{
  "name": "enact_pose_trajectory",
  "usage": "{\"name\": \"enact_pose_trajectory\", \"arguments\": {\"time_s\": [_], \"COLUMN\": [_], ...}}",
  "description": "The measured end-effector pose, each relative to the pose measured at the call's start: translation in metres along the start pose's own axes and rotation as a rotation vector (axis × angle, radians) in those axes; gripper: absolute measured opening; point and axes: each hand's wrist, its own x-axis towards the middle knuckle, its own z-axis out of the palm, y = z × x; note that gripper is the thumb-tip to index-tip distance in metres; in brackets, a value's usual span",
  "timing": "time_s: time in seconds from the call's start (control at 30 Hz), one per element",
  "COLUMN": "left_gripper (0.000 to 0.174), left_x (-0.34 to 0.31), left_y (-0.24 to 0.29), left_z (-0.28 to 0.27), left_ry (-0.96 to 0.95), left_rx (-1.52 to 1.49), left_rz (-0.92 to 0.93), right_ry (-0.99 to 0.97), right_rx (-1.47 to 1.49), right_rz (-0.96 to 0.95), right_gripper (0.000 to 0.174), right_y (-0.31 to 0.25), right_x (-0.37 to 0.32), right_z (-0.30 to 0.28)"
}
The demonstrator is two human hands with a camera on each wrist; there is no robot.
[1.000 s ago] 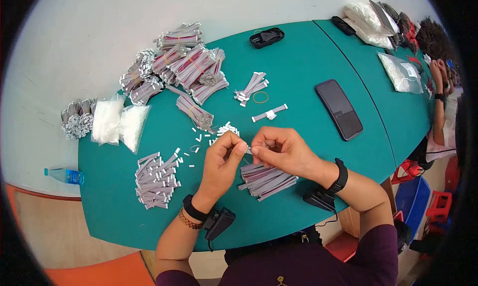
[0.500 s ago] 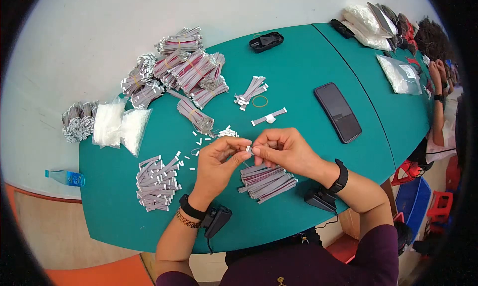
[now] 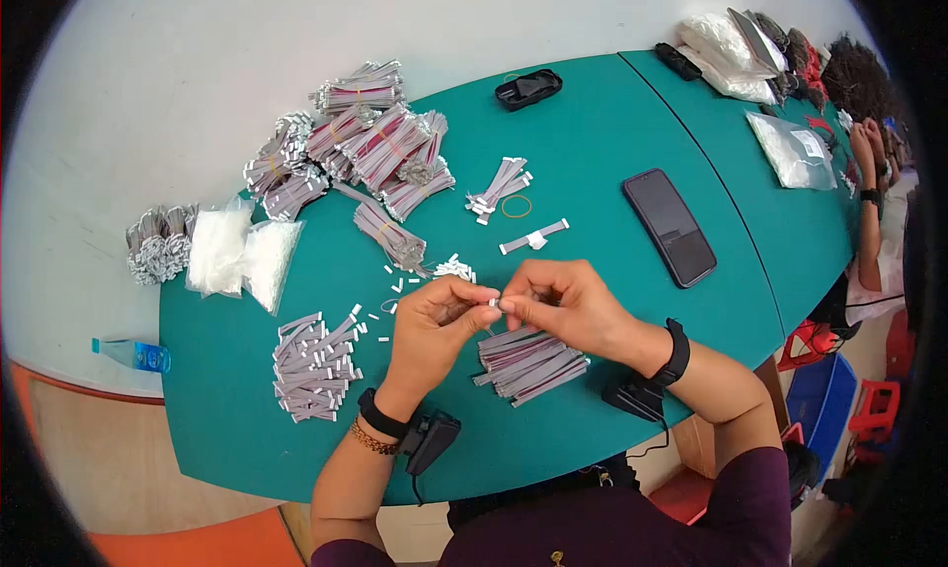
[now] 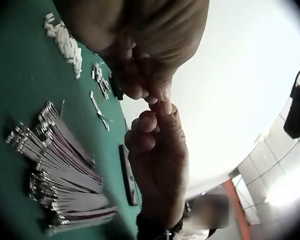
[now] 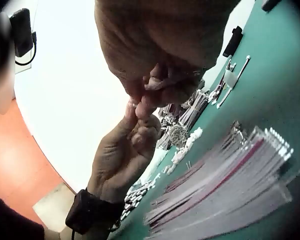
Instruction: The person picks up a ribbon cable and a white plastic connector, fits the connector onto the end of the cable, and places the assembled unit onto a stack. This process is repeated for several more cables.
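Note:
Over the middle of the green table both hands meet fingertip to fingertip. My left hand (image 3: 433, 322) pinches a small white connector (image 3: 493, 302) between thumb and forefinger. From the other side my right hand (image 3: 571, 305) grips a grey ribbon cable (image 5: 174, 79), its end right at the connector and mostly hidden by the fingers. Below the hands lies a fanned stack of grey ribbon cables (image 3: 533, 364), some edged in dark red. Just beyond the left hand sits a heap of loose white connectors (image 3: 454, 269).
Cables with white ends (image 3: 316, 369) are piled at left. Rubber-banded cable bundles (image 3: 380, 142) and white-filled plastic bags (image 3: 219, 249) stand along the far left edge. A phone (image 3: 670, 226) lies at right, a water bottle (image 3: 133, 354) at far left. Another person's arm (image 3: 869, 211) shows at right.
The left hand has shifted slightly back and its fingers have re-gripped, so the white connector now shows between the fingertips. The right hand has stayed nearly in place.

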Motion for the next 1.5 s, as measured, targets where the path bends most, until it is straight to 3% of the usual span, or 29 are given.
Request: {"name": "enact_pose_trajectory", "arguments": {"time_s": [0.13,0.33,0.63,0.73,0.87,0.97,1.07,1.5], "left_gripper": [0.009,0.010,0.013,0.015,0.016,0.012,0.011,0.009], "left_x": [0.007,0.008,-0.004,-0.001,0.000,-0.001,-0.002,-0.003], "left_y": [-0.007,-0.005,-0.011,-0.008,-0.001,0.001,-0.002,0.002], "left_z": [-0.012,-0.011,0.008,0.006,0.006,0.008,0.005,0.010], "left_ry": [0.055,0.069,-0.162,-0.070,0.068,0.065,0.112,0.115], "left_rx": [-0.108,-0.002,0.135,0.235,0.012,0.054,0.037,0.023], "left_rz": [0.012,-0.035,-0.079,0.016,-0.002,0.031,-0.047,-0.024], "right_ry": [-0.014,0.125,0.133,0.091,0.013,0.036,0.044,0.070], "right_rx": [0.017,0.217,0.262,0.188,0.063,-0.033,0.003,0.029], "right_rz": [0.066,0.060,-0.024,-0.008,0.020,-0.025,-0.019,0.022], "right_gripper": [0.011,0.010,0.010,0.010,0.010,0.010,0.009,0.008], "right_y": [-0.001,-0.004,0.005,0.002,-0.001,-0.002,0.000,0.002], "right_x": [0.006,0.011,0.008,0.005,0.001,-0.001,-0.001,-0.003], "right_z": [-0.013,-0.020,-0.006,-0.005,0.001,0.005,0.009,0.011]}}
